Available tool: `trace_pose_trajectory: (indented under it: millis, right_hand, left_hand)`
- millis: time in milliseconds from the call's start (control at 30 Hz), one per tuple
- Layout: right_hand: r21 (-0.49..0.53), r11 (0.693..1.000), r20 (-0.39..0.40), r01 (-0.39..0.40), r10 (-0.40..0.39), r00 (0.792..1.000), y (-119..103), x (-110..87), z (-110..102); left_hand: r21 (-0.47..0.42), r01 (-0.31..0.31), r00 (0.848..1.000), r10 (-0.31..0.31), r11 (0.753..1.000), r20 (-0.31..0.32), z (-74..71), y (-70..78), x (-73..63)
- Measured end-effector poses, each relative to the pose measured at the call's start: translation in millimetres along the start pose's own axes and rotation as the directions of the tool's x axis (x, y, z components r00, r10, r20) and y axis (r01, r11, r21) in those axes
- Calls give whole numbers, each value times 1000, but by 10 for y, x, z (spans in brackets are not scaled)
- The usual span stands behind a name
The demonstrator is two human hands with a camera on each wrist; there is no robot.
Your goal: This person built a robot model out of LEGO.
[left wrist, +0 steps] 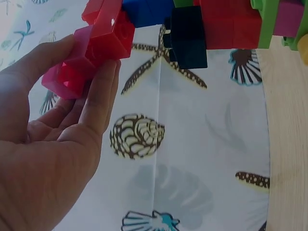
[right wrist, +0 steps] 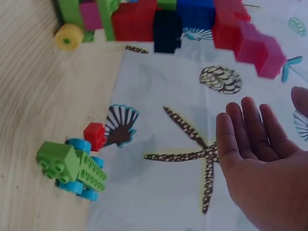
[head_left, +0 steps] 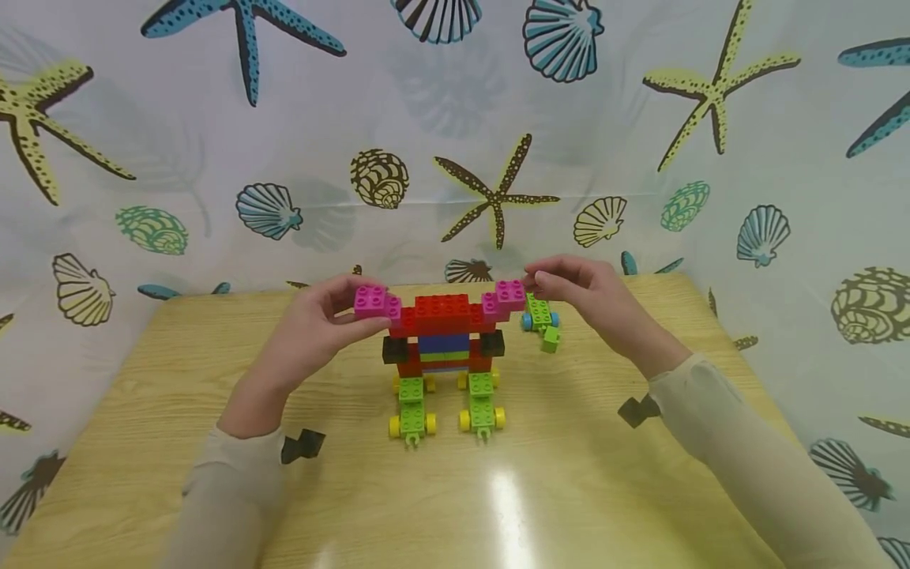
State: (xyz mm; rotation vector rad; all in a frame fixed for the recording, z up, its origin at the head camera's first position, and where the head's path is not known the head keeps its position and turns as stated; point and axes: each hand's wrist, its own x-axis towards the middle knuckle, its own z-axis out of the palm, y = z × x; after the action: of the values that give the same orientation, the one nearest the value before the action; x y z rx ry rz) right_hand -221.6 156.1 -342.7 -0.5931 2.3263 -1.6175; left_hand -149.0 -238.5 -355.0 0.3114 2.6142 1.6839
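Note:
A tall figure of toy building bricks stands on the table, with a red brick [head_left: 442,312] across its top and green wheeled bases [head_left: 412,407] under it. Its left end is a stepped pair of pink bricks [head_left: 371,300], which my left hand [head_left: 302,340] pinches. The thumb [left wrist: 53,55] lies on one side of these bricks and the fingers on the other. My right hand [head_left: 600,300] is beside the pink bricks [head_left: 510,294] at the right end. In the right wrist view its fingers [right wrist: 250,127] are extended, hold nothing and stand apart from the bricks.
Behind the figure, to the right, a small green car [right wrist: 91,171] with blue wheels stands on the table [head_left: 213,474]. A green brick [right wrist: 58,161] is at its end, and a small red brick [right wrist: 95,136] lies beside it. A patterned cloth [head_left: 426,118] hangs behind the table.

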Motion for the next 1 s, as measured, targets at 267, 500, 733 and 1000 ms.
trace_pose_trajectory:
  millis: [267, 500, 733, 1000]
  right_hand:
    - [-9, 998, -51, -57, 56, 997, 290, 416, 62]
    - [-22, 991, -59, -135, 133, 989, 546, 778, 228]
    - [-126, 974, -84, -187, 177, 981, 710, 1035, 416]
    - [-222, 950, -129, -219, 194, 973, 791, 1142, 555]
  left_hand:
    - [43, 15, 998, -12, 999, -54, -296, -150, -33]
    - [55, 26, 996, -21, 998, -86, -418, -201, -41]
    - [47, 32, 996, -27, 998, -90, -474, -213, -62]
    - [49, 33, 995, -28, 998, -91, -475, -233, -74]
